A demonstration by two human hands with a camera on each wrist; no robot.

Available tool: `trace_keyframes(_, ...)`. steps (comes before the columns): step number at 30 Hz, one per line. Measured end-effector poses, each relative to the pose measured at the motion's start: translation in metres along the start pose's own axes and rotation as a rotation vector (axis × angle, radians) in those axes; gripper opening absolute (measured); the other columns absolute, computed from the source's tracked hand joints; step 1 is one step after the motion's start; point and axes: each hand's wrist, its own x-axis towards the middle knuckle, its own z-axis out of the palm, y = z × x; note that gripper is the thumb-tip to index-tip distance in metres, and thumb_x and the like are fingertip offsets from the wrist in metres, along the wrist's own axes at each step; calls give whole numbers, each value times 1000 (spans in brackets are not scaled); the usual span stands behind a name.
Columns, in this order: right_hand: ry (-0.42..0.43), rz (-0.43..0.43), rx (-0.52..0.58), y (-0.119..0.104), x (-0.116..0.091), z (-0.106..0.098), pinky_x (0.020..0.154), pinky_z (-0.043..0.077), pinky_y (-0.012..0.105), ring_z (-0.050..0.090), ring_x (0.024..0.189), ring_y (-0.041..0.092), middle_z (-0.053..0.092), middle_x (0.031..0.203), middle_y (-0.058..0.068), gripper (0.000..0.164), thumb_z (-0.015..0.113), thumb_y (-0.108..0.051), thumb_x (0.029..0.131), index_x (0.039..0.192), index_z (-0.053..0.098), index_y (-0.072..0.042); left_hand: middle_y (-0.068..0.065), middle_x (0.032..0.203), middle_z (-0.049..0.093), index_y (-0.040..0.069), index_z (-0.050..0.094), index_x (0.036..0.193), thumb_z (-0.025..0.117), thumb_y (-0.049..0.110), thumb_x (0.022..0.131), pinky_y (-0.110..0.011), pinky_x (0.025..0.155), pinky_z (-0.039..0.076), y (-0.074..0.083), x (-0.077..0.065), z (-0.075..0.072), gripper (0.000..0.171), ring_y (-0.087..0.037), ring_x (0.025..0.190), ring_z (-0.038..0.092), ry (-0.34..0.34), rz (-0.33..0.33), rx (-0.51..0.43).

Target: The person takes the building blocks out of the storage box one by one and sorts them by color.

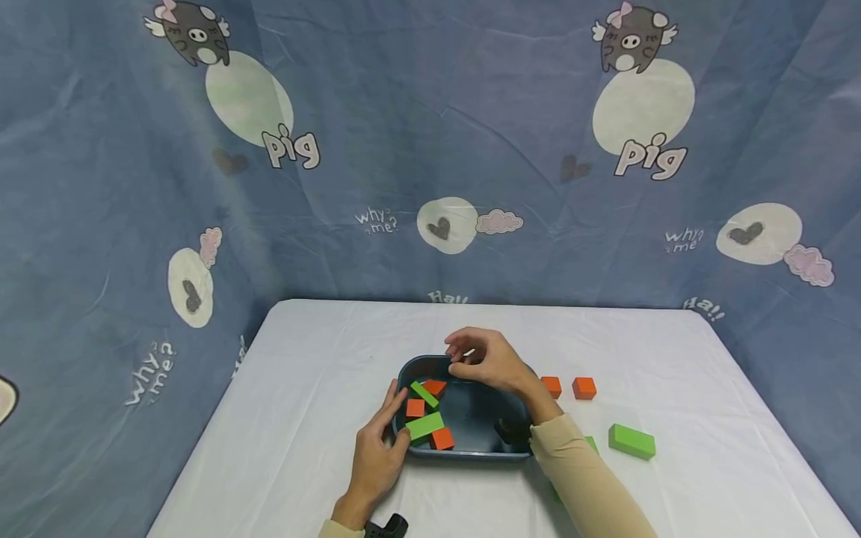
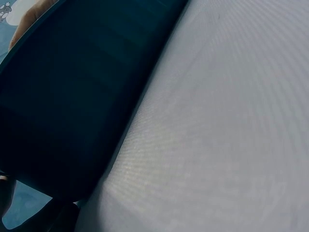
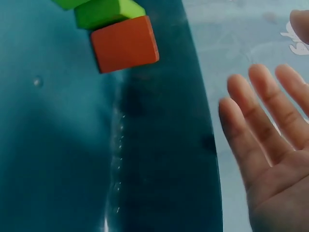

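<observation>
Right wrist view is giving me the right hand (image 3: 285, 169) with its fingers extending, standing slightly apart and holding nothing. From the head view I am seeing that hand hovering by the far rim of the dark blue tray (image 1: 480, 415), its thumb sitting clear of the fingers. The left hand (image 1: 378, 456) is resting against the tray's left side, thumb and fingers spreading apart along the rim, the thumb lying near a green block (image 1: 425, 426). Inside, at the left end, that block is lying among a thinner-looking green piece (image 1: 424, 394) and three orange blocks (image 1: 442, 438). Farther out, I am finding two more orange blocks (image 1: 584, 388) on the white cloth (image 1: 336, 351) to the right, one partly hiding behind the right arm. Nearer me, a green brick (image 1: 632, 441) is lying in plain sight, while the tan sleeve (image 1: 585, 478) is covering most of other green pieces (image 1: 592, 444). Behind everything, a blue backdrop (image 1: 377, 97) is hanging, carrying printed pigs and lettering.
</observation>
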Motion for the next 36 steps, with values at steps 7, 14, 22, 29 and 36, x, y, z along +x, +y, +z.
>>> trace_keyframes(7,-86,13,33,17,0,4,88,57,51,68,101,38,70,114,24,42,76,-2,87,126,65,5,-22,152,44,-9,57,139,59,-19,79,-17,109,32,0,0,0,60,-41,138,44,-2,20,-4)
trace_keyframes(14,-184,80,-31,21,1,9,94,56,43,68,110,28,70,122,14,51,79,-13,85,132,63,1,-21,152,44,-9,57,138,59,-18,79,-16,109,32,-1,0,1,60,-39,138,44,2,11,-4)
trace_keyframes(22,-322,146,-119,25,-1,12,99,53,39,64,119,24,66,132,9,58,79,-20,86,138,61,-2,-27,152,43,-9,57,139,60,-18,80,-15,110,30,-1,1,1,59,-38,140,42,-13,-21,2)
trace_keyframes(29,-373,133,-192,26,-2,13,99,53,37,63,120,23,66,133,7,61,81,-16,84,140,60,-3,-21,155,42,-3,57,142,61,-18,81,-14,110,29,-29,-2,6,63,-33,142,40,-15,-20,16)
trace_keyframes(36,-422,156,-303,26,-3,14,107,46,38,58,119,11,64,135,-4,63,83,-16,82,142,62,-14,-11,158,41,8,56,146,63,-11,83,-17,111,29,-43,-3,5,66,-22,144,39,-40,-21,31)
